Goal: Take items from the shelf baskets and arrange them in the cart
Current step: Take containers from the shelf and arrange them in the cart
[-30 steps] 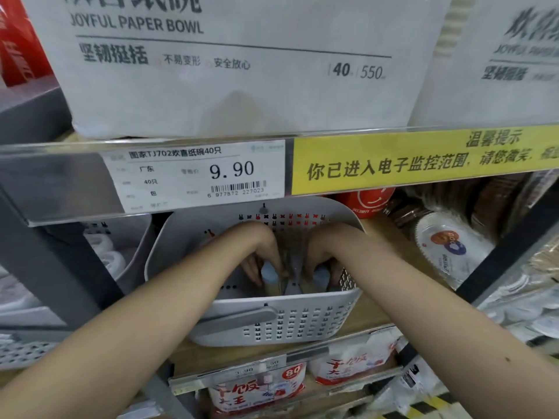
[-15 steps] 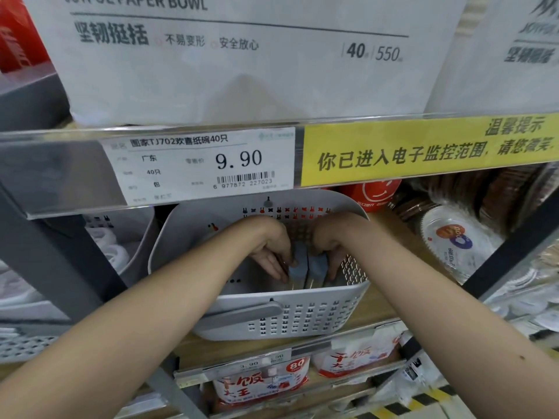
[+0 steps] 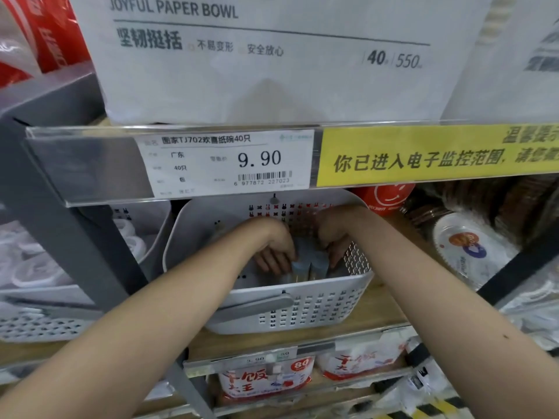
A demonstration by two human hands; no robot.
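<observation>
Two blue packs (image 3: 310,263) in the white basket (image 3: 302,313) are gripped by the left hand (image 3: 276,247) and right hand (image 3: 332,240). The basket's back is hidden by the price tag rail (image 3: 230,163), and paper plates (image 3: 465,252) are stacked nearby.

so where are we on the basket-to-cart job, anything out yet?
Done: nothing visibly; no cart in view. In hand: left hand and right hand are both down in the white basket on the shelf, gripping the blue-grey packs, which are not lifted clear of the rim. Left: pull them out and arrange them in the cart.
</observation>
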